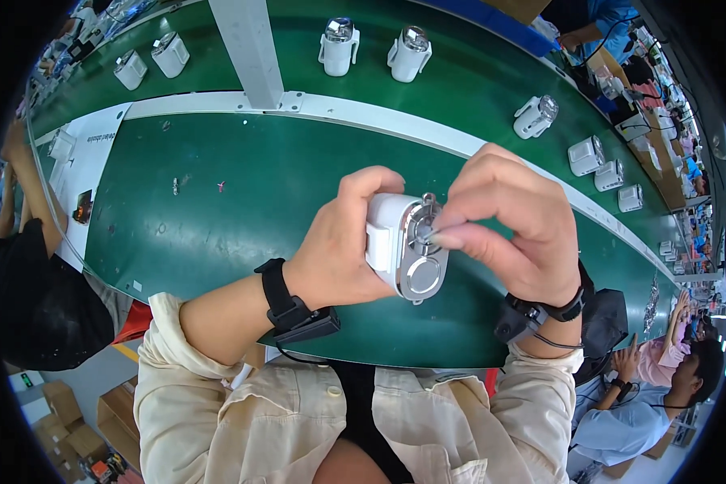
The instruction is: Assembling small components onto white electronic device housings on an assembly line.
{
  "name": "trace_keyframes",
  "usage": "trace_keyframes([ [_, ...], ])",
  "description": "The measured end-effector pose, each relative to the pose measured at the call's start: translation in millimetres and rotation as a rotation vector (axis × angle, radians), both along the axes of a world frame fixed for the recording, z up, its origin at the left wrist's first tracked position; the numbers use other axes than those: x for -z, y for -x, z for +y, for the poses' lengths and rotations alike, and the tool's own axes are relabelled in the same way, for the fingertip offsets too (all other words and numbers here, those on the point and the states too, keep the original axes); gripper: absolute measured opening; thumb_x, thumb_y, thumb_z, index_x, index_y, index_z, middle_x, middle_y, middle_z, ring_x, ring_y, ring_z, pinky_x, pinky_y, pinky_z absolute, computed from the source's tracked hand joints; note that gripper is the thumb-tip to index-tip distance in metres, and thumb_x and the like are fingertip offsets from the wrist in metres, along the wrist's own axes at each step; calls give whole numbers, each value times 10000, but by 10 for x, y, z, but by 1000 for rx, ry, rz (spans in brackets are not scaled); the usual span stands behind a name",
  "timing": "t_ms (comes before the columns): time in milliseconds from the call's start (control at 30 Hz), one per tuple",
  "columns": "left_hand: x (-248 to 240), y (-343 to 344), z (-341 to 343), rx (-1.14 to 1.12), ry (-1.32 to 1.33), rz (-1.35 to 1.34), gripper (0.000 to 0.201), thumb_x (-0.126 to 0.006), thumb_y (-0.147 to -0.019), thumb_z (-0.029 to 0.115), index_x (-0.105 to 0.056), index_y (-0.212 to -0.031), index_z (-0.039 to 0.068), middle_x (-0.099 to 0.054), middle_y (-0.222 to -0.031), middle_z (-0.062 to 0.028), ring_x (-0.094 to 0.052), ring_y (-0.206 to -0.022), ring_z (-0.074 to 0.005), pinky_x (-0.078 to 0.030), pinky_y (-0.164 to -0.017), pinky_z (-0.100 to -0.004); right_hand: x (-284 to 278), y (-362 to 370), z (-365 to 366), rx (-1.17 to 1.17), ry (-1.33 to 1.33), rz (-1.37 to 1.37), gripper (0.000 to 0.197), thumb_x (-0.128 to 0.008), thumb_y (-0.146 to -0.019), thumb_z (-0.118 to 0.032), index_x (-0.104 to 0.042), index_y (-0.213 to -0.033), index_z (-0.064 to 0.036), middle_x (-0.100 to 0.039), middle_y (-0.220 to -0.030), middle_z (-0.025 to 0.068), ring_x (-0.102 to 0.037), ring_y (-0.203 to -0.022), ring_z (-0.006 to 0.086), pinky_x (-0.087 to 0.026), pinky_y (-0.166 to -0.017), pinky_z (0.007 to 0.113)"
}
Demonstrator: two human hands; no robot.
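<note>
A white device (385, 234) with rounded sides and a shiny silver end lies tilted in my left hand (335, 238), whose fingers wrap round its body above the green bench. Its silver end (423, 273) faces right and carries two round parts, one above the other; small metal loops stick out at its top and bottom. Over the upper round part, my right hand (508, 230) is closed in a pinch, thumb and forefinger against it. Whatever those fingertips hold is mostly covered and too small to name.
Beyond the green bench (242, 210) and its white rail (379, 117), similar white devices (339, 48) stand on a green belt. A white post (248, 52) rises from the rail. A printed sheet (97, 161) lies at left. Other people sit on both sides.
</note>
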State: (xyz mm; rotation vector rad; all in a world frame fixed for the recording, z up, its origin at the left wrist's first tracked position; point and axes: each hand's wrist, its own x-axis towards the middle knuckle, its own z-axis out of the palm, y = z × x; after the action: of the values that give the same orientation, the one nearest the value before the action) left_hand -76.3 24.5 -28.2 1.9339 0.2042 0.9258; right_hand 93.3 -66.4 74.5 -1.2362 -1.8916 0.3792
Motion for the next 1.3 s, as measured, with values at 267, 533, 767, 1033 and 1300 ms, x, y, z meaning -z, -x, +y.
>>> trace_keyframes([
  [267, 38, -32, 24, -194, -185, -3, 806, -887, -626, 218, -339, -1190, 40, -594, -942, -140, -656, -761, -271, -530, -637, -352, 82, 8, 15, 111, 6, -21, 151, -743, -704, -22, -692, -845, -13, -620, -778, 74, -557, -675, 218, -433, -603, 305],
  [533, 45, -21, 37, -211, -106, -12, 804, -887, -623, 209, -336, -1180, 30, -584, -917, -132, -647, -740, -253, -531, -632, -338, 127, 118, 16, 184, -376, -420, 268, -745, -619, -5, -687, -879, 31, -586, -758, 89, -551, -666, 245, -424, -573, 322],
  [767, 15, -41, 70, -206, -159, -30, 816, -888, -627, 210, -319, -1179, 18, -586, -921, -127, -647, -743, -226, -532, -639, -317, 180, 118, 25, 215, -462, -501, 359, -748, -567, 6, -682, -915, 67, -574, -760, 104, -542, -653, 250, -416, -545, 331],
  [1033, -65, -76, 120, -78, -206, -137, 845, -887, -650, 223, -279, -1195, 9, -590, -936, -118, -645, -760, -183, -525, -655, -285, 114, 213, 52, 202, -507, -480, 397, -757, -544, 21, -686, -932, 58, -581, -776, 110, -544, -656, 220, -412, -531, 305],
  [1300, 27, 67, 78, 53, -82, 46, 1040, -921, -580, 137, -176, -1300, 55, -518, -1148, -140, -562, -1004, -161, -457, -836, -284, 126, 210, 13, 168, -436, -457, 406, -759, -563, 24, -676, -959, 62, -596, -809, 129, -557, -680, 213, -416, -535, 287],
])
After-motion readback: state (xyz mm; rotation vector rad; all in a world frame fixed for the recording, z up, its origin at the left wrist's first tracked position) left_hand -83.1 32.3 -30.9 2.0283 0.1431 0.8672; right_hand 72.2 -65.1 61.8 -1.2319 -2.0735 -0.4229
